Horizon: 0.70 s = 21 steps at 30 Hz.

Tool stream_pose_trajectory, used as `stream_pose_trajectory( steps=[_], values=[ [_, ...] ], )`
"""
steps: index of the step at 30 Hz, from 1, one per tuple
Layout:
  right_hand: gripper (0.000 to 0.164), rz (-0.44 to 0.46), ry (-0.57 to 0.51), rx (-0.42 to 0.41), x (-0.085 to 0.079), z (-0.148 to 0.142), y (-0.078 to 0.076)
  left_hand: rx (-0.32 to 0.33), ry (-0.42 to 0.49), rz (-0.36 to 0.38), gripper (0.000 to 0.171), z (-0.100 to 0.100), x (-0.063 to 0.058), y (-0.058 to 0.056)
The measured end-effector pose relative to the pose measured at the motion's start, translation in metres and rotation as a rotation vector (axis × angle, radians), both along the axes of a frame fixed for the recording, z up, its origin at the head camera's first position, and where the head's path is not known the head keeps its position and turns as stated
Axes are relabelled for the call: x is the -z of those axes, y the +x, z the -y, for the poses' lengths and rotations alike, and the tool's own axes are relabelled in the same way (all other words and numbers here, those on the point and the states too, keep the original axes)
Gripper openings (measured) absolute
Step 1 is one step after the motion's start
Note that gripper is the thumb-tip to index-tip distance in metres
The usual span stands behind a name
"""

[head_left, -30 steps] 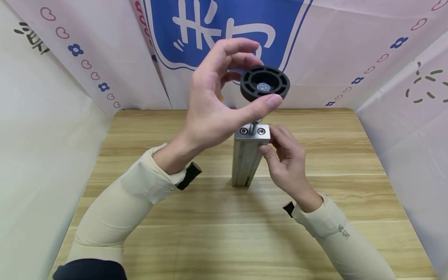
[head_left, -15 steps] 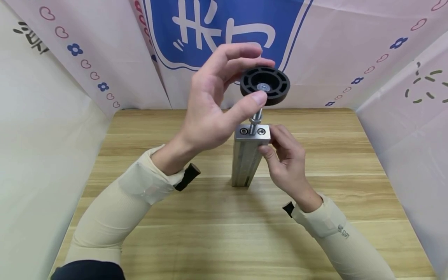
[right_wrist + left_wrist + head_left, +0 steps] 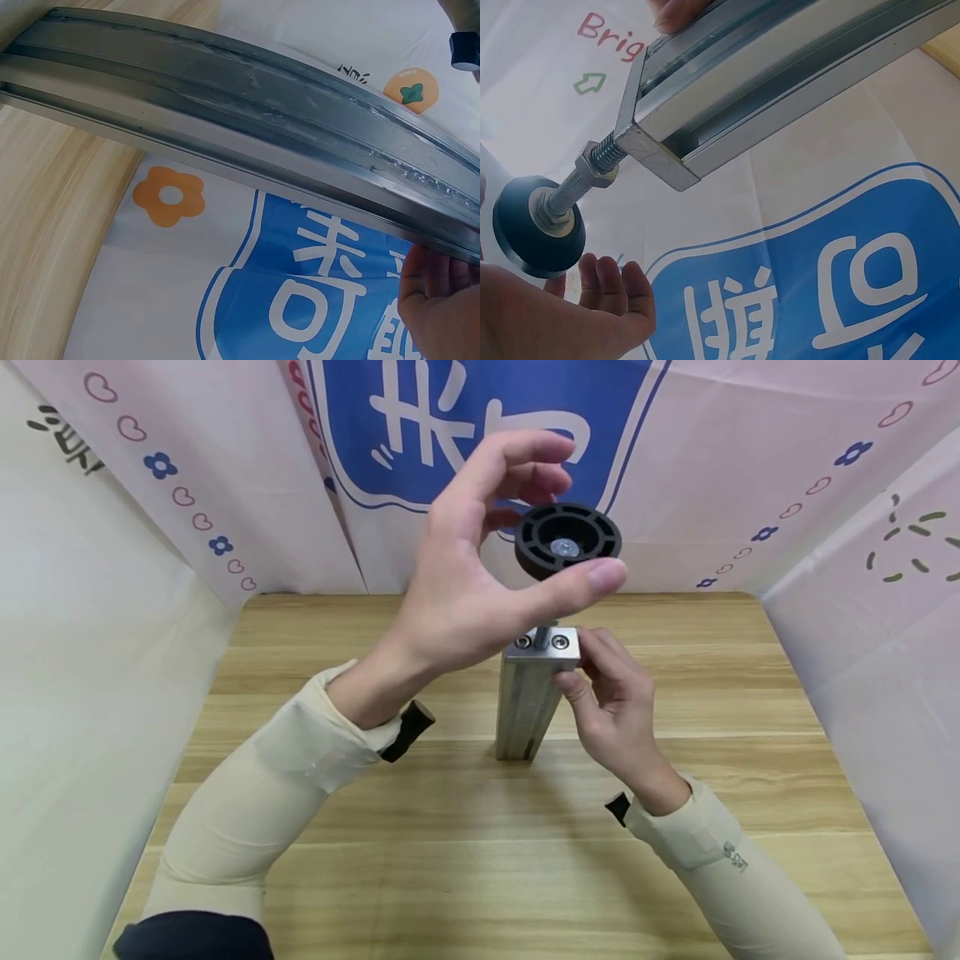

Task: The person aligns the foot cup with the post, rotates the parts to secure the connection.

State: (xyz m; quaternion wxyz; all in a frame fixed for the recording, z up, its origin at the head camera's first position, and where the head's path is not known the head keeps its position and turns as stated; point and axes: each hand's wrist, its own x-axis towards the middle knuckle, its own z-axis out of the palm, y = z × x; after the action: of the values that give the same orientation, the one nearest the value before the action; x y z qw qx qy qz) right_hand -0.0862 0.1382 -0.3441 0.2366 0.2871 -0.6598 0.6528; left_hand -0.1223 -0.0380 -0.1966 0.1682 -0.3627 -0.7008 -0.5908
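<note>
A black round levelling foot [image 3: 592, 522] tops an upright aluminium profile [image 3: 528, 706], its bolt head visible in the middle. Its threaded stem [image 3: 573, 189] carries a hex nut [image 3: 597, 166] and enters the metal end plate [image 3: 542, 655]. My left hand [image 3: 476, 572] is around the foot, thumb stretched along its near edge. Its other fingers are spread behind and look apart from the foot; thumb contact cannot be made out for sure. My right hand [image 3: 615, 702] grips the profile's right side near the top, thumb in front; in the right wrist view its fingers [image 3: 429, 274] touch the profile's edge.
The profile stands on a wooden table [image 3: 420, 860]. Behind it hangs a printed cloth [image 3: 675, 468] with a blue sign, and pale cloth walls [image 3: 885, 635] stand at both sides. A black piece [image 3: 407, 732] sticks out from the left cuff.
My left thumb moved left over the foot, then swept right along its near edge, while the fingers came forward and drew back. The right hand and the profile stayed still.
</note>
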Motion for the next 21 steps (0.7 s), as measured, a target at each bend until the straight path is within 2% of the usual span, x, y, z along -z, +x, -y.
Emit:
stream_pose_trajectory(
  steps=[3,13,21],
  values=[
    [0.06,0.007,0.008,0.011,0.0002,0.0001,0.0002,-0.023,-0.012,-0.014,0.074,-0.0002,-0.0004,0.0002],
    [0.058,0.014,0.013,0.009,0.0004,0.0002,0.0007,-0.036,-0.023,-0.08,0.073,0.0032,0.0037,-0.0023],
    [0.057,0.016,0.021,0.018,-0.001,-0.0003,0.0015,-0.001,0.029,-0.072,0.066,0.0034,0.0047,-0.0028]
  ],
)
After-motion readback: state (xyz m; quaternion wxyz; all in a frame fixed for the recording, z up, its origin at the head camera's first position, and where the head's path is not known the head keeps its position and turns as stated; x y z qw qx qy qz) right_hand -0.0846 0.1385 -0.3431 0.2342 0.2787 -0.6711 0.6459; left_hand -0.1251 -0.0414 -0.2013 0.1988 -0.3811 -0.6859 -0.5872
